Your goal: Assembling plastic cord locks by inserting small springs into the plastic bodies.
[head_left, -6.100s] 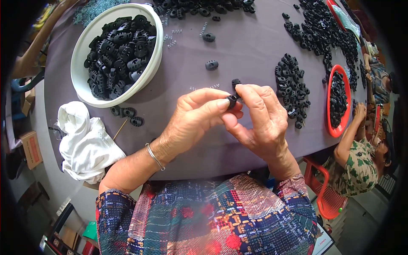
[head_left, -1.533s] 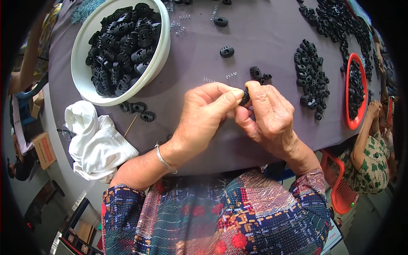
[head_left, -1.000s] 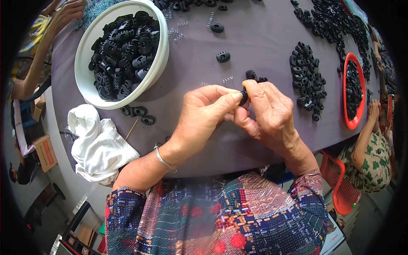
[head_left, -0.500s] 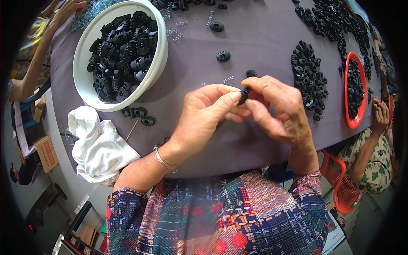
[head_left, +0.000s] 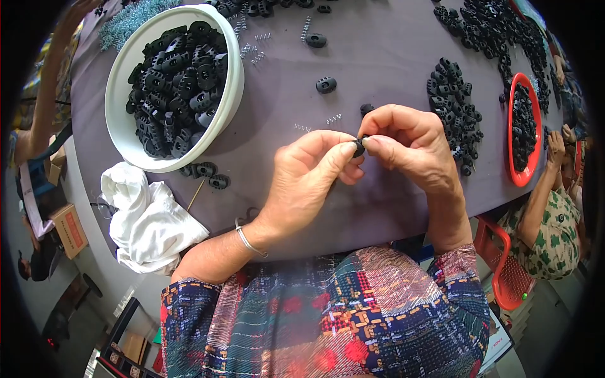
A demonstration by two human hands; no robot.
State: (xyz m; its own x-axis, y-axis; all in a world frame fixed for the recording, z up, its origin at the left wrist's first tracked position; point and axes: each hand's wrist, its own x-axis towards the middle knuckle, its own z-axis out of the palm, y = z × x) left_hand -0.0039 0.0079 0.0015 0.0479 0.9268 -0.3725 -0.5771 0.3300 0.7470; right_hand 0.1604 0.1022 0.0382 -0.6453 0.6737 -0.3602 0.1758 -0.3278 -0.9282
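A small black plastic cord lock [head_left: 358, 149] is held between my two hands over the table. My left hand [head_left: 305, 179] pinches it between thumb and index finger. From the other side, my right hand [head_left: 413, 148] is closed on its upper end with thumb and fingertips. My fingers cover most of the piece. Just beyond my hands lie two small metal springs [head_left: 333, 119] and a black cord lock part [head_left: 367, 109]. Farther off, another cord lock [head_left: 326, 85] lies alone on the cloth.
A white bowl [head_left: 236, 94] heaped with black cord locks stands at the left, above a crumpled white cloth [head_left: 148, 217] and a thin stick [head_left: 196, 195]. Right lie a pile of black parts [head_left: 450, 107] and a red basket [head_left: 512, 126]. Co-workers' arms [head_left: 535, 198] show at both sides.
My right hand's fingers have drawn in closer around the cord lock, and its thumb has moved up onto the piece. The view has shifted slightly. At the left, another person's arm has moved.
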